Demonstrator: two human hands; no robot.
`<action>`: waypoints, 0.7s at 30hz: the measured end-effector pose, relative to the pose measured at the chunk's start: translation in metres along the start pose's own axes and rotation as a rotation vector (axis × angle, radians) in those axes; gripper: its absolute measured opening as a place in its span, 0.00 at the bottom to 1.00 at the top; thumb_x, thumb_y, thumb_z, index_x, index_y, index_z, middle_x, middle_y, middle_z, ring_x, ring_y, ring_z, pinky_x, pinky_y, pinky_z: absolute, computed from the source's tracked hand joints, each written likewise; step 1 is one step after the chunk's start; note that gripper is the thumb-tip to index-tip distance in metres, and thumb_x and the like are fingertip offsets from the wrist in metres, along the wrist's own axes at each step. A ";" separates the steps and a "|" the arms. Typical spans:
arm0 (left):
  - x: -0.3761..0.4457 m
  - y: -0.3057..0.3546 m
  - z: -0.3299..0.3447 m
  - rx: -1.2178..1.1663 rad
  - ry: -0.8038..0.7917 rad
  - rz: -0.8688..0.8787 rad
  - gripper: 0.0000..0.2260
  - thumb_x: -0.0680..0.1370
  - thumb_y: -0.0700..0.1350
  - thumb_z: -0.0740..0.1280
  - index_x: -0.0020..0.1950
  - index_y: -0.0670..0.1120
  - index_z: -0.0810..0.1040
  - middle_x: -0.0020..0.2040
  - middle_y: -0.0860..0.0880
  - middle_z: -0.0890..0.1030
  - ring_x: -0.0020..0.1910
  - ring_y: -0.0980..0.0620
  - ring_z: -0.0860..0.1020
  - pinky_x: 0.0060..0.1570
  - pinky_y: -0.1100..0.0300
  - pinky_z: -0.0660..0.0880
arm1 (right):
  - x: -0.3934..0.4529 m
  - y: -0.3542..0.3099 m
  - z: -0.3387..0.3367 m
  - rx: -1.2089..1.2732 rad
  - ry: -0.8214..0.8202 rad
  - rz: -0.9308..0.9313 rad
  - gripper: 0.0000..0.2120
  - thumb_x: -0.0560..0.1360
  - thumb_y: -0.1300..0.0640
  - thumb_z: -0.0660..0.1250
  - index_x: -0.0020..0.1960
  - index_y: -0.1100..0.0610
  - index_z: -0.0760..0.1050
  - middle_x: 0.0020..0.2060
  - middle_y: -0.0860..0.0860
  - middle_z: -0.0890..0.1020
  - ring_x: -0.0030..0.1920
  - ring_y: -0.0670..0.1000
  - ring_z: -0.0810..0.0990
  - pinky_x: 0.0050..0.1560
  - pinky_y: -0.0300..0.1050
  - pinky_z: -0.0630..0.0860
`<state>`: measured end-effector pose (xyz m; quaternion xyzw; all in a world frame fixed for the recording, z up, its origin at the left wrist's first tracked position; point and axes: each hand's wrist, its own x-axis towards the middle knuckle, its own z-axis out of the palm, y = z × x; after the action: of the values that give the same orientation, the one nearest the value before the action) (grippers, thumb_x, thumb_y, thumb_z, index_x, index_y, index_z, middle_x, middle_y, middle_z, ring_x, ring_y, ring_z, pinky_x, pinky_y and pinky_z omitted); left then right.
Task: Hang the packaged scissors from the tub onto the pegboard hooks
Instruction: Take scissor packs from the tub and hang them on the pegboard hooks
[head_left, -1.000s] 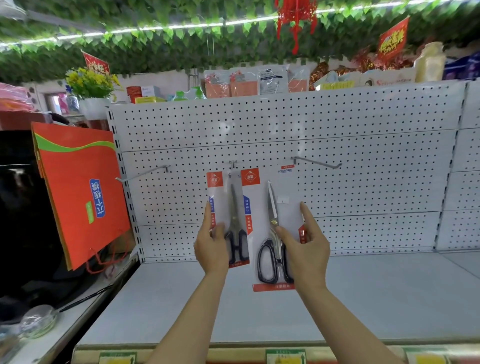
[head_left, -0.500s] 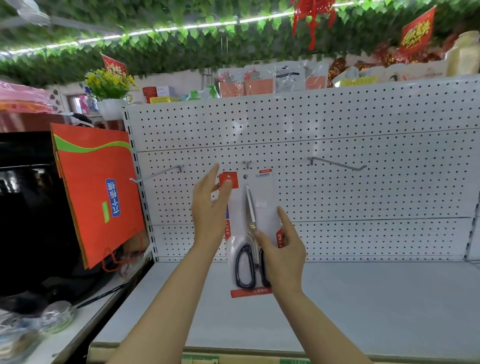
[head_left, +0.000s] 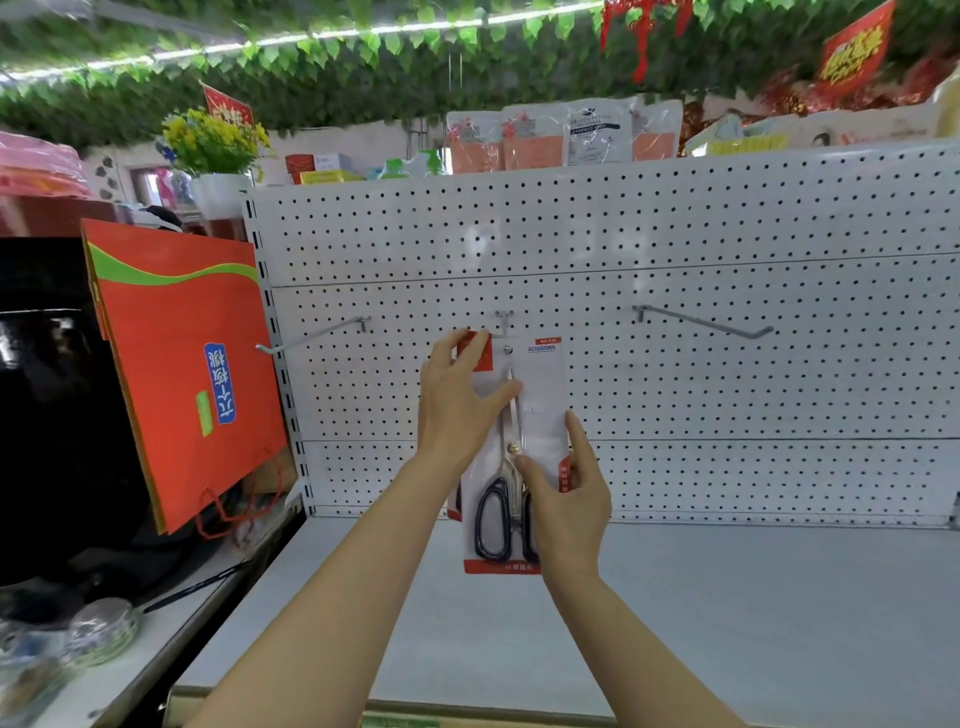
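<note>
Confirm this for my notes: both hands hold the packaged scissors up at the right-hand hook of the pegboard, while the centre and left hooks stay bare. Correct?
Not quite. The head view shows the left hand and right hand holding the packaged scissors up at the centre hook of the pegboard, not the right-hand one. The right hook and left hook are the bare ones.

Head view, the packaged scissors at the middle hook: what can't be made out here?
- Whether the packaged scissors are fully seated on the middle hook: the hook points at the camera, foreshortened.
- A second pack behind: only red edges show; the front pack and left hand cover it.
- Right scissor handle: under the right hand.
- Small package print: too blurred.
- The tub: out of frame.
</note>
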<state>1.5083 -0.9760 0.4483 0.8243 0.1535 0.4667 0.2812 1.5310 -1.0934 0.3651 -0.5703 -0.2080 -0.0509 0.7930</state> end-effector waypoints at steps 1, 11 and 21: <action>0.002 -0.002 0.002 0.005 -0.002 -0.003 0.32 0.73 0.52 0.74 0.75 0.51 0.68 0.71 0.56 0.65 0.70 0.54 0.64 0.65 0.62 0.62 | 0.003 0.004 0.001 -0.019 0.002 -0.006 0.29 0.72 0.57 0.73 0.68 0.38 0.69 0.54 0.32 0.77 0.55 0.36 0.75 0.57 0.32 0.71; 0.026 -0.018 0.019 0.077 0.028 0.036 0.30 0.74 0.52 0.73 0.75 0.49 0.68 0.71 0.53 0.66 0.69 0.52 0.65 0.60 0.64 0.62 | 0.039 0.040 0.013 -0.205 0.022 -0.058 0.26 0.81 0.65 0.54 0.70 0.39 0.67 0.44 0.38 0.74 0.44 0.40 0.74 0.49 0.35 0.69; 0.039 -0.034 0.028 0.110 0.020 0.098 0.31 0.74 0.51 0.73 0.75 0.51 0.67 0.73 0.54 0.63 0.70 0.50 0.63 0.59 0.60 0.67 | 0.062 0.052 0.010 -0.383 -0.058 -0.093 0.26 0.79 0.62 0.57 0.72 0.38 0.65 0.42 0.47 0.77 0.39 0.49 0.74 0.42 0.47 0.76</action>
<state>1.5524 -0.9380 0.4430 0.8405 0.1411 0.4789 0.2106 1.6015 -1.0568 0.3460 -0.7017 -0.2435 -0.1096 0.6605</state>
